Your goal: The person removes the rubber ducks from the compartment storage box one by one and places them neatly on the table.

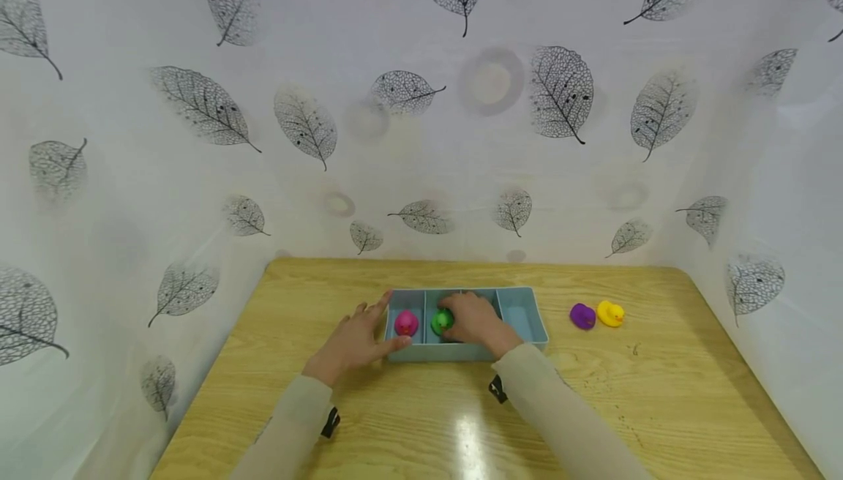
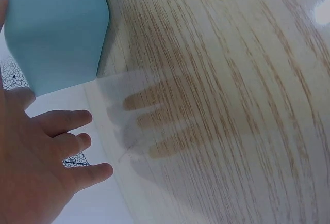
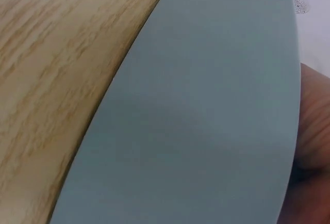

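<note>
Head view shows me a pale blue divided tray [image 1: 421, 353] on the wooden tabletop [image 1: 408, 421], and I take this tray as my landmark. Its leftmost compartment holds a pink rubber duck [image 1: 406, 324]. In the next compartment sits a green rubber duck [image 1: 441, 321], and the right hand [image 1: 476, 317] has its fingers bent around it, in a pinch as I judge; whether the duck is lifted from the floor, I cannot tell. The left hand [image 1: 351, 346] is spread at the tray's left end, thumb at the front corner, and it seems to touch there. A purple rubber duck [image 1: 582, 316] and a yellow rubber duck [image 1: 610, 313] are to the right of the tray, outside it.

What could go wrong? If the right hand pulls sideways, the green duck may catch on a divider and tip. If the left hand leans too hard, the light-looking tray could slide. The right sleeve [image 1: 533, 370], near the front wall, might also nudge it.
</note>
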### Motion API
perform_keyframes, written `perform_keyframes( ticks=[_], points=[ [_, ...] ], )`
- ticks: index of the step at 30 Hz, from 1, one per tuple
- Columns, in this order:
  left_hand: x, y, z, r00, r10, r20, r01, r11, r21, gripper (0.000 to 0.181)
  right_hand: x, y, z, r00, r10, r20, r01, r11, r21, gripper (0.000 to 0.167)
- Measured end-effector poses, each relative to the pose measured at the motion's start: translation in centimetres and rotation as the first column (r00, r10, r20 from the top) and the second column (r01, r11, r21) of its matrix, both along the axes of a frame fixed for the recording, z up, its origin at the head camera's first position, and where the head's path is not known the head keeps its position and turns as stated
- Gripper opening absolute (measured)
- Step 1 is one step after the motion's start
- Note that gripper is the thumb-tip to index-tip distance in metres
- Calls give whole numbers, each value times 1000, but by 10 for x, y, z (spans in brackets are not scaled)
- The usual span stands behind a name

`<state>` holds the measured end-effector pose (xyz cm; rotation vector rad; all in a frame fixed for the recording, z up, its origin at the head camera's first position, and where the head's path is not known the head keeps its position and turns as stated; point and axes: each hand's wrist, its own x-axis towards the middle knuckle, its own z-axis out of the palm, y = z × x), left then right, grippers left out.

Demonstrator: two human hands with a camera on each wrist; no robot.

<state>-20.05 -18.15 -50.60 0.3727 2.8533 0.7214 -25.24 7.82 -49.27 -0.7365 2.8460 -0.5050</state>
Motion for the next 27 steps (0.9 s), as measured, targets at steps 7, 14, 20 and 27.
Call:
perform_keyframes(
  ticks=[7,14,20,27],
  points=[
    [0,1,0,1000,0,10,0,1000,-2,106,-1,-1,-4,1000,-2,-5,1,1000,-21,49],
    [0,0,-1,1000,-1,7,1,1000,1,106,-1,1,-7,1000,7,-20,-8,999,-46,43],
    [-1,0,-4,1000,3,4,-3,1000,-3,106,0,5,-6,1000,26,-11,-27,995,-93,46],
    [-1,1,-3,1000,8,15,-8,1000,-2,107,-2,12,-3,998,49,-27,-53,985,-164,51]
  ],
)
